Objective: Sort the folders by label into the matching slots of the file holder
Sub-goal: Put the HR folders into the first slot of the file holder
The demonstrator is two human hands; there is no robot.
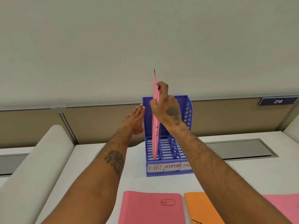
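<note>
- The pink folder (155, 139) is thin, seen edge-on and upright, with black handwriting partway down its side.
- Its lower end reaches down into the leftmost slot of the blue-violet file holder (188, 110), behind the HR label (155, 167). Its top rises well above the holder's back wall.
- The right hand (166, 109) pinches the folder's near edge high up, with the fingers curled round it.
- The left hand (135, 120), fingers straight, lies flat against the holder's left wall, just beside the folder.
</note>
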